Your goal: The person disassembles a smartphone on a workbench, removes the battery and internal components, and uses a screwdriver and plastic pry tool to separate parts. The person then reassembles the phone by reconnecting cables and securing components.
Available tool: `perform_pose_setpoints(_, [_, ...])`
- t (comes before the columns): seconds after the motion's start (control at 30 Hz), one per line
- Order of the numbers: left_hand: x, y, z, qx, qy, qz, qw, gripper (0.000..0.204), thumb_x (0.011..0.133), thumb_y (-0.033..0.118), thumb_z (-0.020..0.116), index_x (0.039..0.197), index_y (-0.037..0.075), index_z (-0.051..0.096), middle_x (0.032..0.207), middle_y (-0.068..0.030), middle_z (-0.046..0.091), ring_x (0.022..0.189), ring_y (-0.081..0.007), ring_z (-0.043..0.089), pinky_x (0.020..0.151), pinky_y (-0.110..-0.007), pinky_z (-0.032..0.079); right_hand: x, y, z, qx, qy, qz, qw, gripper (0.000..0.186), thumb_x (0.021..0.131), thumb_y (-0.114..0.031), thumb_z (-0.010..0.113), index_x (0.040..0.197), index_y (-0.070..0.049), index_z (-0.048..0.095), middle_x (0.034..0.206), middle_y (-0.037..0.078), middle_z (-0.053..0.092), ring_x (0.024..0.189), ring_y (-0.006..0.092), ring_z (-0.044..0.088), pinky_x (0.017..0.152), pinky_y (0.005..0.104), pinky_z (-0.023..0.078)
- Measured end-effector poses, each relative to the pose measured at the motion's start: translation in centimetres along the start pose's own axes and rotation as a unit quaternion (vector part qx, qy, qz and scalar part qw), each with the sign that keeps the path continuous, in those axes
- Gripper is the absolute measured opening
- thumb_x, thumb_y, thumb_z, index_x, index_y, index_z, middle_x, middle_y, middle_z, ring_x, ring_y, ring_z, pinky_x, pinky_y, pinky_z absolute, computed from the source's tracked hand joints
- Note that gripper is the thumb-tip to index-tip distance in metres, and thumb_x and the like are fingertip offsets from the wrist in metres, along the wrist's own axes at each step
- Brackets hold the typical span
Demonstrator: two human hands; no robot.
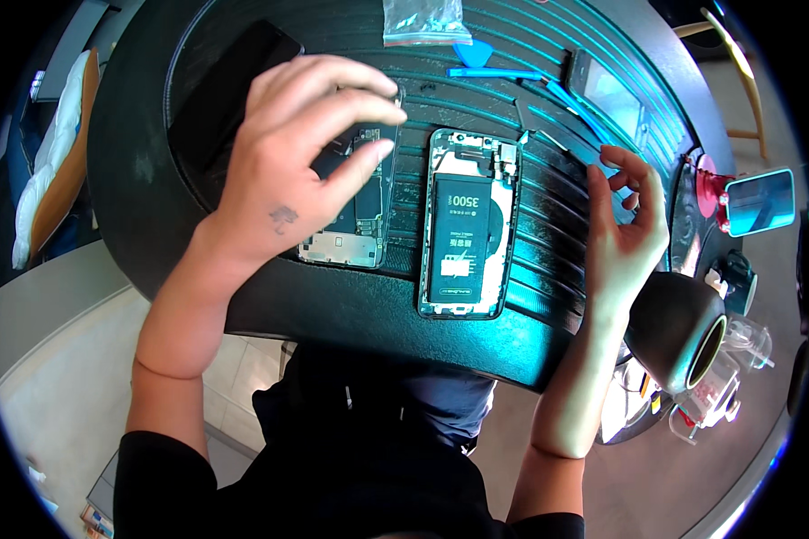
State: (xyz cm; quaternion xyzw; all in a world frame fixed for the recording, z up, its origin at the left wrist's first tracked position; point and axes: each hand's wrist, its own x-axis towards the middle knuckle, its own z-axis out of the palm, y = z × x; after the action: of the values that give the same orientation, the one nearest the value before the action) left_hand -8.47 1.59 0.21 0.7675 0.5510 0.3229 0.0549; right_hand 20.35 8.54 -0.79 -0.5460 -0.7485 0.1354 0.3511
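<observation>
My left hand hovers over an opened phone with an exposed circuit board. Its fingers are curved and apart, nothing visible between them, and it hides much of that phone. To its right lies a second opened phone housing with a black battery inside. On the right, my right hand is raised above the table, thumb and forefinger close together. A thin pointed tool runs from its fingertips toward the housing's upper right corner; the grip on it is partly hidden.
Beyond the phones lie a clear zip bag, a blue pick, blue pry tools and a dark, glossy flat panel. A phone on a red stand and a dark round pot stand right of my right arm.
</observation>
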Motion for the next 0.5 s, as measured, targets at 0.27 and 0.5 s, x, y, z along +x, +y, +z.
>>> perform_pose_setpoints(0.27, [0.4,0.2,0.0,0.027,0.023,0.039,0.999,0.018,0.074,0.0,0.075,0.09,0.007,0.073,0.104,-0.0043,0.07,0.104,-0.0234,0.063,0.099,-0.039,0.043,0.9,1.7,-1.4,-0.038,-0.09,-0.019,0.995,0.015,0.082,-0.004,0.074,0.096,-0.004,0.069,0.097,0.013,0.065,0.082,0.0261,0.064,0.075,0.0353,0.051])
perform_pose_setpoints(0.5, [0.4,-0.2,0.4,0.016,0.016,0.037,0.999,0.018,0.074,-0.003,0.073,0.09,0.004,0.072,0.104,-0.0077,0.069,0.104,-0.0251,0.065,0.1,-0.04,0.043,1.0,3.2,-1.1,0.211,0.046,0.087,0.973,0.004,0.095,-0.002,0.064,0.098,0.0,0.064,0.088,0.006,0.068,0.075,0.0096,0.057,0.071,0.0234,0.047])
